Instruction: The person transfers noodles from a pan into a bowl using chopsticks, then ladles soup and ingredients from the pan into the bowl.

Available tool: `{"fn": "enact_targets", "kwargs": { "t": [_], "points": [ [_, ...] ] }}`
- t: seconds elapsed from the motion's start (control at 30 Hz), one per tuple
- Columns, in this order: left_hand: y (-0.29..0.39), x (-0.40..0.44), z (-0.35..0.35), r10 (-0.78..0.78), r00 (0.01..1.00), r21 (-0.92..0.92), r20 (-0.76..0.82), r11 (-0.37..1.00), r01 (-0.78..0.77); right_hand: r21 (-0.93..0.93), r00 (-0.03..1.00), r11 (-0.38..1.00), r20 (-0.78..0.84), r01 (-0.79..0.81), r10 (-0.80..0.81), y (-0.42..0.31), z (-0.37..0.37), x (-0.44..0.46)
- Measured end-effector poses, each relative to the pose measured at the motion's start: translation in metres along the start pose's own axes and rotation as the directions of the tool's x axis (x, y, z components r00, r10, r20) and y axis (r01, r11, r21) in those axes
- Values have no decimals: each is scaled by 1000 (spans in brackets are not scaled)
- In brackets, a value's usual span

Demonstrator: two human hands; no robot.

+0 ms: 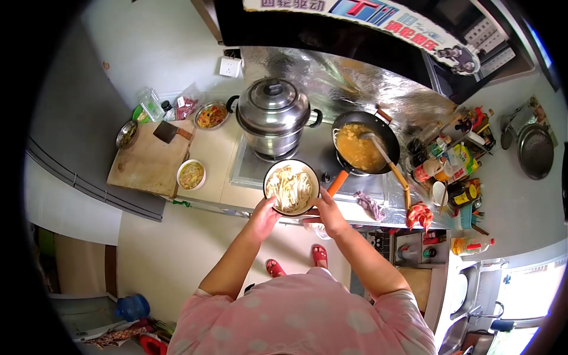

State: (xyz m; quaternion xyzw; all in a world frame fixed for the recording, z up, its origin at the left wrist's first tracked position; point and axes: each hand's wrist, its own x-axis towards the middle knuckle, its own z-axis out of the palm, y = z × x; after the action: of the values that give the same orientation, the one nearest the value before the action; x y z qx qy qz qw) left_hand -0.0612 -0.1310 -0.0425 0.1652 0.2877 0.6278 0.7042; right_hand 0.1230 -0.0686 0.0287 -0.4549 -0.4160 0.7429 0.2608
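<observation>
A dark-rimmed bowl [265, 184] full of pale noodles [290, 190] is between my two hands, in front of the stove edge. My left hand [265, 220] grips its lower left side, and my right hand [327, 214] its lower right side. The fingers under the bowl are partly hidden. Just beyond it, to the right, a black wok [387, 131] with an orange handle [338, 183] contains brownish soup [356, 151]. A ladle [383, 152] leans in the wok, its wooden handle toward the counter edge. Behind the bowl stands a lidded steel steamer pot [272, 109].
On the left, a cleaver [166, 132] lies on a wooden cutting board [142, 168]. Nearby are a bowl of food [191, 175] and a metal plate of shredded vegetables [211, 115]. Bottles and seasonings [452, 165] crowd the right corner. A cloth [370, 205] lies at the front edge.
</observation>
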Motion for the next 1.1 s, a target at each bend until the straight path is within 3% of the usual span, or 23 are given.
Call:
{"fn": "enact_targets", "kwargs": {
  "t": [0.1,0.17,0.2,0.23,0.27,0.3,0.33,0.4,0.47,0.6,0.7,0.8,0.9,0.93,1.03,1.07,1.1],
  "points": [
    [-5,11,24,-12,1000,-39,-23,999,11,-39,999,999,39,-8,10,-26,-37,-8],
    [-8,21,36,0,1000,-45,20,999,1,-134,981,976,-64,172,-182,-24,-82,8],
    [-9,27,45,1,1000,-12,-31,1000,-1,-319,929,899,-114,301,-351,-15,-116,26],
    [-12,34,56,11,999,-14,-53,1000,-12,-592,864,737,-130,326,-487,-20,-147,30],
    [-15,41,66,22,997,-17,-78,1000,-23,-789,761,537,-143,299,-633,-19,-180,39],
    [-19,48,75,33,994,-21,-105,999,-35,-915,624,291,-56,280,-779,-21,-212,42],
    [-24,56,82,25,992,-21,-122,999,-28,-972,646,179,-39,152,-762,-28,-238,40],
    [-38,71,98,61,990,-41,-125,997,-67,-989,740,91,-148,-116,-656,-26,-281,48],
    [-50,84,115,93,990,-65,-104,993,-100,-972,761,-21,-171,-235,-626,-16,-321,66],
    [-69,102,141,115,975,-58,-188,990,-128,-988,878,111,-143,-104,-457,-19,-358,90],
    [-79,109,153,121,958,-42,-258,990,-137,-993,875,42,-120,-114,-470,-25,-373,100],
    [-85,119,144,122,947,-20,-297,991,-134,-988,860,128,-139,-87,-491,-43,-372,87],
    [-81,120,147,120,941,1,-318,992,-126,-964,772,248,-86,95,-630,-53,-372,84],
    [-80,123,144,125,943,2,-308,991,-131,-942,658,204,23,267,-753,-50,-375,91],
    [-77,129,134,134,949,11,-285,991,-136,-820,796,503,-102,272,-596,-51,-368,112],
    [-74,131,135,132,950,20,-281,991,-132,-790,757,512,-95,337,-646,-35,-375,136],
    [-71,131,134,129,952,28,-278,992,-127,-669,842,695,-190,265,-505,-38,-371,139]
  ]
}}
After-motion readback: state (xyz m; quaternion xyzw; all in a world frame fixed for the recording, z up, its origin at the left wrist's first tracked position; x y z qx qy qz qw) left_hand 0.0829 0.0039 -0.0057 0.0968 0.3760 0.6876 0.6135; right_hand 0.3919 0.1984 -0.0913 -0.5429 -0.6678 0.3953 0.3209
